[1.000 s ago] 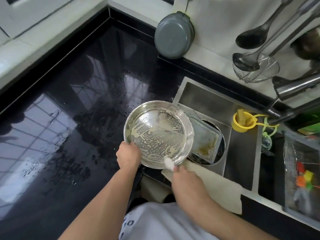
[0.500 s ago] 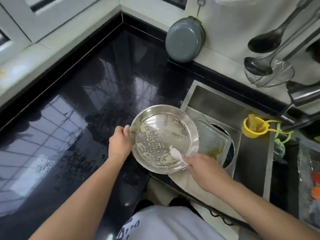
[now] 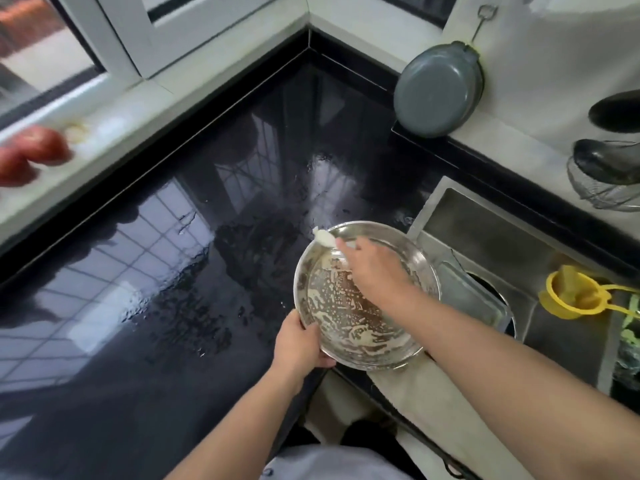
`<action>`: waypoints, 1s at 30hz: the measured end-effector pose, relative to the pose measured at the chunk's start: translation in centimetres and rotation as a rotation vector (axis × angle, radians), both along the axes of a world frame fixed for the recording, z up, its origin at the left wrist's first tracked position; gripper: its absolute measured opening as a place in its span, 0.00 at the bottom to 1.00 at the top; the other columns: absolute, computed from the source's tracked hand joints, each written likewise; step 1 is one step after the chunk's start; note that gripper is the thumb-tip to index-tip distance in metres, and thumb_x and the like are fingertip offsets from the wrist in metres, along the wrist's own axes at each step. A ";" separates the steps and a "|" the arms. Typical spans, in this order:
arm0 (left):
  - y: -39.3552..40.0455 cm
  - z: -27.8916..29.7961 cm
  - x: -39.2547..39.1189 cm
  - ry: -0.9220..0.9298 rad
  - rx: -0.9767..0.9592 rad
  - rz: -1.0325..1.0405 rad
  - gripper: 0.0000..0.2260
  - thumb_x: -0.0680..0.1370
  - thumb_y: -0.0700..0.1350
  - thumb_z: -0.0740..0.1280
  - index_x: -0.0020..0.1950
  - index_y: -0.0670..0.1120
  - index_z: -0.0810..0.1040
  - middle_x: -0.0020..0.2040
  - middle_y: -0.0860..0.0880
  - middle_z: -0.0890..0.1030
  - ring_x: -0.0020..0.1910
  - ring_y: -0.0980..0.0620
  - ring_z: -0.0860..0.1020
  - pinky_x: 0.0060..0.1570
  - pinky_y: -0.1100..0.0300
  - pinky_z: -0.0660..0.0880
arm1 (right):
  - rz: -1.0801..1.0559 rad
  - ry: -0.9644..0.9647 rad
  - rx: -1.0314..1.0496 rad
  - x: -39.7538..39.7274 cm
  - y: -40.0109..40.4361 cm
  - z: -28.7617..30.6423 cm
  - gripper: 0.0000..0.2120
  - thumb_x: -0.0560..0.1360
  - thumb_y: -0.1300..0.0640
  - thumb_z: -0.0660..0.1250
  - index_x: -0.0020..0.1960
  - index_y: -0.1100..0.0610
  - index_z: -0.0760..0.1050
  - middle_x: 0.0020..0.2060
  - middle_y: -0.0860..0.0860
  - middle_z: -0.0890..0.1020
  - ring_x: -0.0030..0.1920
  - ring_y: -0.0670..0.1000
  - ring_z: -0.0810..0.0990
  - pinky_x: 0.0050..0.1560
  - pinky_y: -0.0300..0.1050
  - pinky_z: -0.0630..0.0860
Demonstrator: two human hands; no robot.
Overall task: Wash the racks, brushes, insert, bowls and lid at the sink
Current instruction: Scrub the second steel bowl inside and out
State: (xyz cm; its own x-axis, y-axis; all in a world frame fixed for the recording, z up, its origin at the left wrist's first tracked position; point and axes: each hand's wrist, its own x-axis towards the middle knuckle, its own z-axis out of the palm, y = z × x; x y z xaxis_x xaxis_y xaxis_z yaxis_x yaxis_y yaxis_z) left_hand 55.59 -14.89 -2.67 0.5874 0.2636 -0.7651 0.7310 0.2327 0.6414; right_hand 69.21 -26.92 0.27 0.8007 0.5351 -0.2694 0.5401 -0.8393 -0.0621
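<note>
A round steel bowl (image 3: 349, 320), streaked inside with pale suds, hangs tilted over the counter's front edge beside the sink (image 3: 485, 237). My left hand (image 3: 298, 341) grips its near-left rim. My right hand (image 3: 374, 268) reaches across the bowl and holds a small white scrubber (image 3: 323, 237) against the far-left rim. A rectangular steel tray (image 3: 474, 299) lies in the sink just right of the bowl, partly hidden by my right arm.
Wet black counter (image 3: 173, 271) spreads to the left. A grey pan (image 3: 438, 90) hangs on the wall, ladles and a wire strainer (image 3: 602, 181) at far right. A yellow strainer (image 3: 571, 292) sits in the sink. A beige cloth (image 3: 426, 396) drapes the front edge. Red fruit (image 3: 31, 154) rests on the windowsill.
My right hand has swept the scrubber from the bowl's near side across to its far-left rim. My left hand has slid down to the near-left rim. The view has shifted left.
</note>
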 end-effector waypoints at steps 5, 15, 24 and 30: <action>-0.1 -0.5 0.5 -0.019 0.125 0.047 0.09 0.84 0.38 0.59 0.54 0.49 0.77 0.54 0.45 0.82 0.48 0.44 0.85 0.31 0.54 0.82 | 0.165 0.079 -0.002 -3.9 1.7 -0.6 0.31 0.81 0.64 0.57 0.81 0.54 0.54 0.60 0.57 0.73 0.42 0.57 0.78 0.35 0.51 0.70; -1.1 -0.3 1.1 0.015 0.209 0.011 0.07 0.84 0.39 0.59 0.53 0.47 0.75 0.53 0.45 0.81 0.45 0.45 0.84 0.31 0.54 0.83 | -0.010 0.084 0.177 -4.2 3.1 -1.1 0.30 0.81 0.64 0.57 0.81 0.53 0.55 0.63 0.56 0.72 0.41 0.55 0.75 0.36 0.47 0.68; -1.0 0.1 -0.1 -0.017 0.241 -0.135 0.02 0.84 0.42 0.56 0.56 0.48 0.64 0.50 0.42 0.80 0.38 0.41 0.85 0.31 0.47 0.84 | -1.160 0.634 0.647 2.7 4.6 0.1 0.08 0.80 0.70 0.57 0.48 0.67 0.75 0.39 0.59 0.79 0.34 0.56 0.77 0.32 0.46 0.73; -0.9 0.3 0.1 -0.045 0.247 -0.163 0.02 0.84 0.43 0.53 0.55 0.50 0.61 0.47 0.40 0.79 0.32 0.43 0.79 0.27 0.54 0.78 | -0.869 1.110 0.443 1.4 7.1 3.8 0.10 0.81 0.71 0.51 0.48 0.65 0.71 0.35 0.56 0.72 0.22 0.44 0.69 0.20 0.33 0.60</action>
